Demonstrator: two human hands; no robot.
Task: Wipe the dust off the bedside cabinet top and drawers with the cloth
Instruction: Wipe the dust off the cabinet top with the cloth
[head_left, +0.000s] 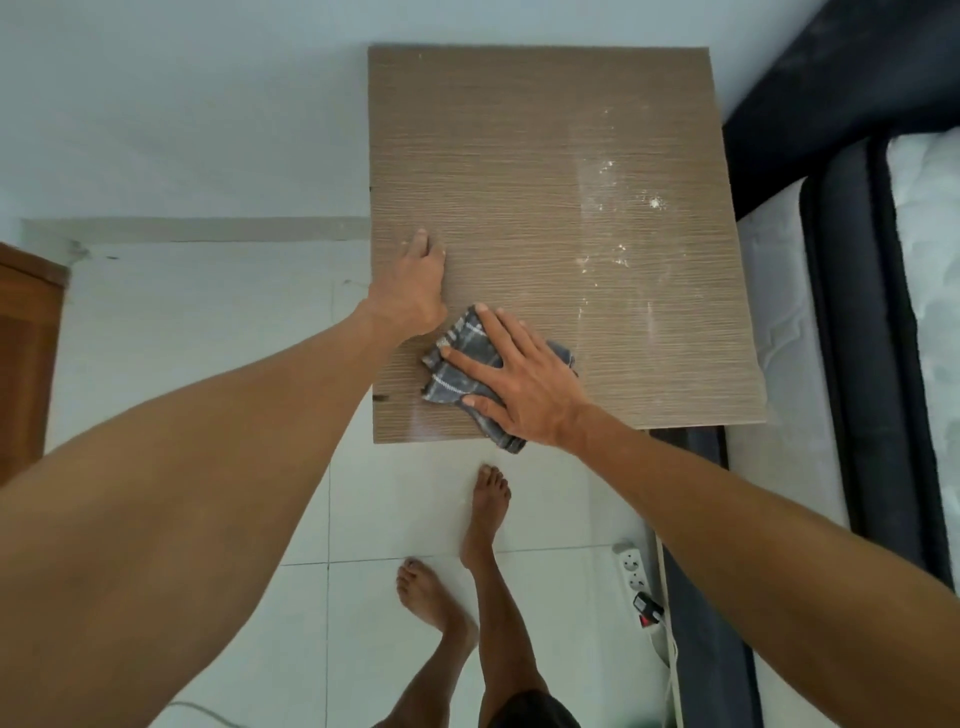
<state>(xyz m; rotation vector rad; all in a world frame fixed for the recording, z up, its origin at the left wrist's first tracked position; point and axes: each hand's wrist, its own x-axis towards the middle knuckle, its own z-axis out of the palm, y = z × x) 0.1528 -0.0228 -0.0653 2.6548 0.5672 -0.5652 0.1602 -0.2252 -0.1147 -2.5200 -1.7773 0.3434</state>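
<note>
Right hand (524, 384) flat atop cloth (457, 364), cabinet top (545, 156) near-left corner; dust (618, 218) apparently beyond.

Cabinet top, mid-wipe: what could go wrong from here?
1. The white dust lies on the right half of the cabinet top, while the cloth sits at the near left. Short strokes could miss it.
2. The right hand presses flat on a bunched cloth that overhangs the front edge. It may slip off or only smear the powder.
3. Dust swept off the right edge could land on the mattress beside the cabinet.
</note>
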